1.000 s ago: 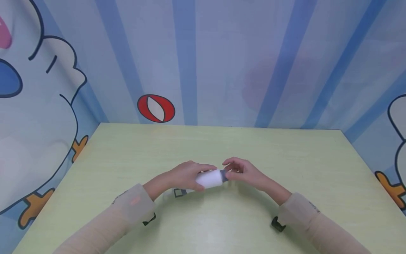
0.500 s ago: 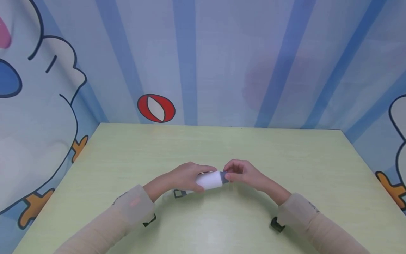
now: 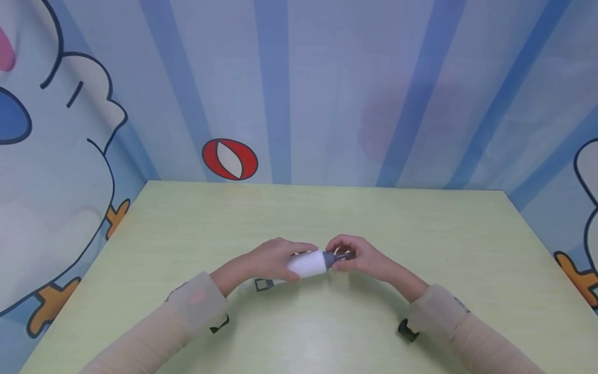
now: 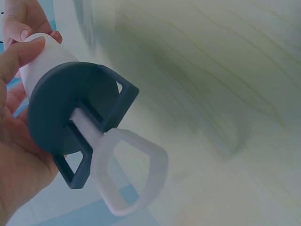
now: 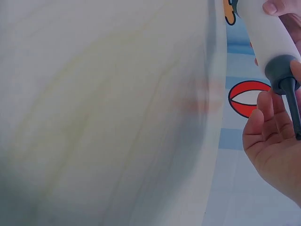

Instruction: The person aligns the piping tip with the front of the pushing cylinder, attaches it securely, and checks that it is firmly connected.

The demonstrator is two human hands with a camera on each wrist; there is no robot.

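My left hand (image 3: 275, 258) grips the white barrel of an icing syringe (image 3: 306, 264), held nearly level above the table. Facing the left wrist view are its dark green-grey end disc (image 4: 51, 113), with two finger loops, and a white plunger ring (image 4: 158, 165). At the other end sits a dark collar (image 5: 280, 68) carrying a long thin nozzle (image 5: 292, 110). Thumb and fingertips of my right hand (image 3: 364, 257) pinch around that collar, with the nozzle running back over the palm. The left palm's contact with the barrel is partly hidden.
Underneath lies a pale yellow-green table (image 3: 308, 327). A blue striped backdrop (image 3: 327, 104) with cartoon figures and a red-and-white ball print (image 3: 230, 159) rises behind it and along both sides. Each sleeve cuff has a small black piece (image 3: 408, 331) beneath it.
My right fingers have shifted slightly around the collar, and the thin nozzle now shows between them in the head view. My left hand and the syringe have stayed nearly in place.
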